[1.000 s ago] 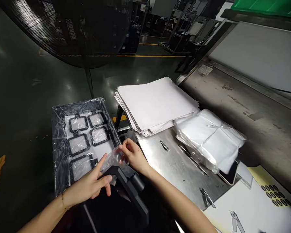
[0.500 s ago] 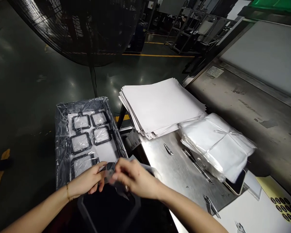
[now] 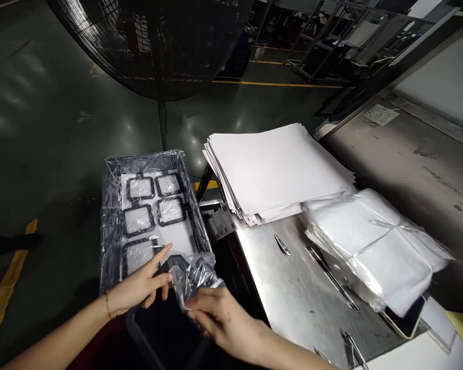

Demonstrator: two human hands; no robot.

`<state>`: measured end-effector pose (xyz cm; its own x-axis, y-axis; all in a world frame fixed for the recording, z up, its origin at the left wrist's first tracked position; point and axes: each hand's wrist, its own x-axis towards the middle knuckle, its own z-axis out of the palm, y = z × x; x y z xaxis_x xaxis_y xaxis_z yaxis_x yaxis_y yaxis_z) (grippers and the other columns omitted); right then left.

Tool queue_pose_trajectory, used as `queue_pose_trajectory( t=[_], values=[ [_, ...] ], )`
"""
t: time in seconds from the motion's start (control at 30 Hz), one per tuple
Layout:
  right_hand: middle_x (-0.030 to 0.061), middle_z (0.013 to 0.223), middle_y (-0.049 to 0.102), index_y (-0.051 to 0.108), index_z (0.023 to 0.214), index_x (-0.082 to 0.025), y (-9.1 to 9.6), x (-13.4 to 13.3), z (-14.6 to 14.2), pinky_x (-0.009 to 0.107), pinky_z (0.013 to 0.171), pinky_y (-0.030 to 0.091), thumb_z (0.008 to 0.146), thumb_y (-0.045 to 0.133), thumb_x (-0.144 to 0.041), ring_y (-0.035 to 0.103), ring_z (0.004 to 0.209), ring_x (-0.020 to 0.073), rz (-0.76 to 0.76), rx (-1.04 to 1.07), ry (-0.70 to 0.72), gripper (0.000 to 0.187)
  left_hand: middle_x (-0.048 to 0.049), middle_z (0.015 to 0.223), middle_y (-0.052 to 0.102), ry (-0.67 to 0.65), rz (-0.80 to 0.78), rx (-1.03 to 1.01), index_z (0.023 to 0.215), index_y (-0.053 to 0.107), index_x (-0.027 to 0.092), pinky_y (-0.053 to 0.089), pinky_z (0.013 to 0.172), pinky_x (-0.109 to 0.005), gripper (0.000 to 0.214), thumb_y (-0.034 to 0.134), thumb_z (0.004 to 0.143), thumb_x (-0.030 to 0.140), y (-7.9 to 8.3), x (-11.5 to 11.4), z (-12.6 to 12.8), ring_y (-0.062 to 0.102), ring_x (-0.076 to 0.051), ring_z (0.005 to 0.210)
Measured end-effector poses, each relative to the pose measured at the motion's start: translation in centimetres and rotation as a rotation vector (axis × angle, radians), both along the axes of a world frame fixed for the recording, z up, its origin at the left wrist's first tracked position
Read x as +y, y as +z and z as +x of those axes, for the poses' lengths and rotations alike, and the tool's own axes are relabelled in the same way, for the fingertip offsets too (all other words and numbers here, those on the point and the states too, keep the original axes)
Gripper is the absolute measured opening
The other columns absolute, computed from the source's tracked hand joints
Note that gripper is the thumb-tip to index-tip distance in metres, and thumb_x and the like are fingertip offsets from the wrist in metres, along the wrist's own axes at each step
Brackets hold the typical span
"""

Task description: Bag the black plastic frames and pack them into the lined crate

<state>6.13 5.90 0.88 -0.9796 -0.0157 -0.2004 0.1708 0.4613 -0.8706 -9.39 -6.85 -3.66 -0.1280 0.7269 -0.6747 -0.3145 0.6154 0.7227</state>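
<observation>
Right hand (image 3: 226, 321) pinches clear film (image 3: 200, 282) around a black frame (image 3: 176, 263) at the near edge of a film-lined crate (image 3: 110, 246), left hand (image 3: 139, 288) open just beside it; five frames (image 3: 140, 188) already lie inside, a bare patch of white sheet (image 3: 177, 236) remaining.

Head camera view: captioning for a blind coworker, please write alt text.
The right hand holds a black frame in clear film beside the left hand, above a film-lined tray of similar frames. A steel table nearby carries stacked white paper and a film-wrapped white bundle.
</observation>
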Motion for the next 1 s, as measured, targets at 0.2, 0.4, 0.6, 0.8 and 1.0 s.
queue_pose_trajectory(
  t=[0.2,0.4,0.6,0.8,1.0],
  values=[
    [0.0055,0.083,0.062,0.061,0.096,-0.013,-2.1,-3.3,-2.2,0.017,0.071,0.044,0.083,0.042,-0.021,0.057,0.074,0.0108,-0.205,0.126,0.118,0.024,0.0012,0.060,0.054,0.105,0.008,-0.027,0.130,0.017,0.030,0.030,0.038,-0.018,0.062,0.047,0.077,0.042,-0.2,-0.5,0.5,0.043,-0.010,0.045],
    [0.0073,0.078,0.060,0.059,0.095,-0.013,-2.9,-3.0,1.4,0.023,0.058,0.045,0.077,0.045,-0.020,0.055,0.064,0.0153,0.162,-0.012,0.054,0.024,0.0015,0.051,0.053,0.255,-0.109,0.002,0.123,0.030,0.018,0.027,0.033,-0.017,0.052,0.035,0.080,0.047,-2.6,-2.3,0.2,0.037,-0.008,0.035],
    [0.0080,0.083,0.058,0.056,0.106,-0.015,-3.8,-2.5,-1.0,0.023,0.068,0.046,0.082,0.036,-0.017,0.054,0.071,0.0140,-0.059,0.048,-0.208,0.031,0.0046,0.049,0.051,0.242,-0.102,0.056,0.128,0.023,0.030,0.029,0.032,-0.016,0.054,0.039,0.079,0.047,-2.4,-1.3,0.3,0.040,-0.008,0.033],
    [0.0076,0.081,0.061,0.059,0.103,-0.009,-3.6,-2.8,-4.6,0.019,0.072,0.045,0.083,0.037,-0.013,0.056,0.073,0.0121,-0.256,0.133,-0.050,0.030,0.0014,0.059,0.055,0.285,-0.044,-0.008,0.106,0.052,0.020,0.041,0.041,-0.020,0.040,0.051,0.074,0.044,-1.9,0.2,-0.1,0.050,-0.011,0.046],
    [0.0114,0.082,0.061,0.055,0.099,-0.009,-3.9,-2.0,-0.4,0.029,0.062,0.047,0.075,0.044,-0.009,0.056,0.071,0.0214,0.393,-0.017,0.067,0.026,-0.0031,0.057,0.061,0.368,-0.194,-0.004,0.067,0.050,0.015,0.033,0.036,-0.022,0.037,0.041,0.077,0.049,-2.4,-2.1,0.4,0.045,-0.010,0.036]
  ],
)
